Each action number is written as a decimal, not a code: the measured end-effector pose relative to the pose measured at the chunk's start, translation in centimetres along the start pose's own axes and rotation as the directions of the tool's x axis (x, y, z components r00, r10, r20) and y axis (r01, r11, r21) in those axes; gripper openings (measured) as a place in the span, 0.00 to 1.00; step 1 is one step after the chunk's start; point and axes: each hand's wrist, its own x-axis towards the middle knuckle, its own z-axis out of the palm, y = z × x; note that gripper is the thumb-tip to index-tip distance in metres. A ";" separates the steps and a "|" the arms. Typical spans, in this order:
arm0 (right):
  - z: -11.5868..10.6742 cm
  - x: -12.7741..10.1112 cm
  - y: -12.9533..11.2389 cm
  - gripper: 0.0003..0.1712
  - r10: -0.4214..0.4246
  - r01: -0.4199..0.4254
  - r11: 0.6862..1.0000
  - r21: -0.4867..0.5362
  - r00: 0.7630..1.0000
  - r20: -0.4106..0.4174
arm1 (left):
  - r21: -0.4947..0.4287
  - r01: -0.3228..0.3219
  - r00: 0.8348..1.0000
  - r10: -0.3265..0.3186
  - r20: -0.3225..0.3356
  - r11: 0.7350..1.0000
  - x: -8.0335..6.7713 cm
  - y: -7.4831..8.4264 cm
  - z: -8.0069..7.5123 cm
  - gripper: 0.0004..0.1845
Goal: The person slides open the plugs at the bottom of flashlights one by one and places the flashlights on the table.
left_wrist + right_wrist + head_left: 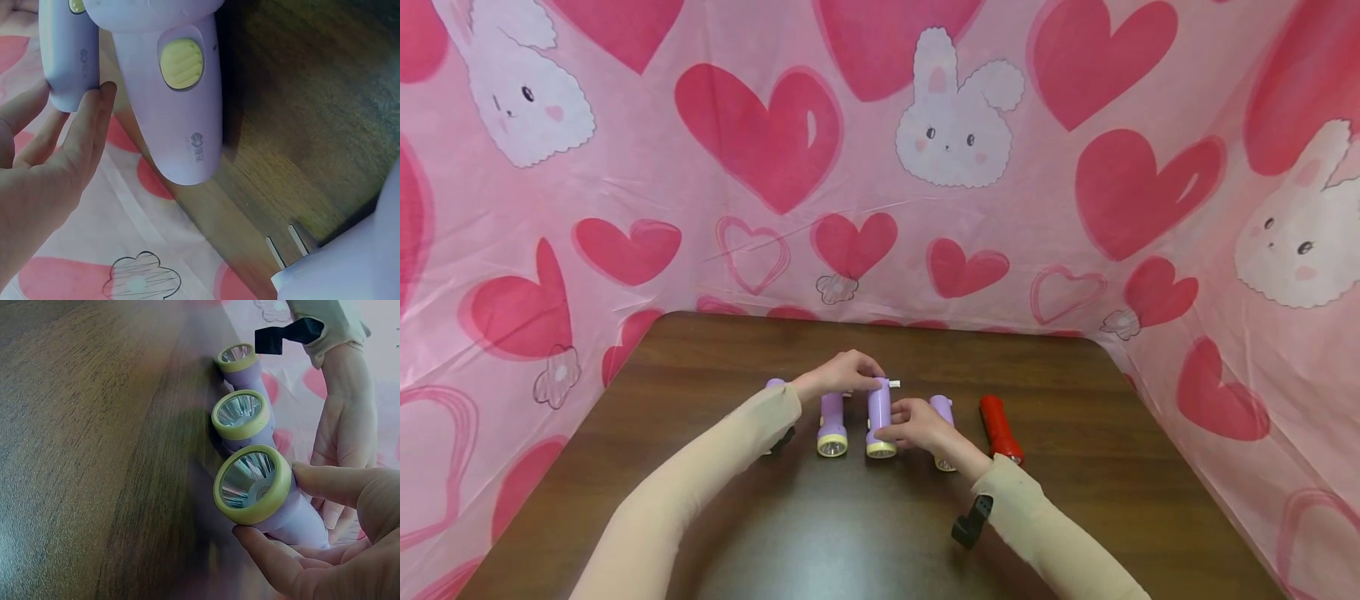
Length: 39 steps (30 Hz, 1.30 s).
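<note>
Between both hands is a purple flashlight [879, 410] with a pale yellow lamp rim, its lamp end toward me. My left hand [847, 372] pinches its far end, which also shows in the left wrist view as a purple barrel [70, 62] between thumb and fingers. My right hand [921, 425] grips it just behind the lamp rim [282, 487], thumb on one side and fingers on the other. A white two-prong plug [894, 384] sticks out sideways near the far end. Just left of it, another purple flashlight [832, 423] lies on the table.
Right of my right hand lie a purple flashlight [942, 408], partly covered by that hand, and a red flashlight [997, 425]. Under my left forearm, a further purple flashlight [776, 382] is mostly hidden. A pink patterned cloth [865, 183] surrounds the brown table [820, 533].
</note>
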 end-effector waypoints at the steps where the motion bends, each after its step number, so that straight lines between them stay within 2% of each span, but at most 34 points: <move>1: 0.0 0.0 0.0 0.40 0.001 -0.001 1.000 0.005 1.000 0.004 | 0.001 -0.004 1.000 0.004 0.002 1.000 0.0 0.0 0.0 0.13; 10: 0.5 -0.6 -1.2 0.30 0.077 -0.077 0.997 0.006 0.996 -0.050 | 0.014 -0.016 0.999 0.016 0.031 1.000 0.3 -0.3 -0.1 0.13; 19: 0.4 -0.4 -1.0 0.29 0.083 -0.083 0.996 -0.015 0.995 -0.050 | -0.008 -0.006 0.999 0.007 0.034 1.000 0.4 -0.4 0.1 0.13; 24: 0.5 -0.3 -0.9 0.29 0.105 -0.107 0.994 -0.019 0.993 -0.060 | -0.001 0.011 0.999 -0.011 0.033 1.000 0.5 -0.3 0.2 0.12; 39: 0.3 0.0 -0.9 0.28 0.107 -0.108 0.994 -0.017 0.993 -0.046 | 0.021 0.036 0.999 -0.036 0.030 0.999 1.0 -0.7 0.6 0.12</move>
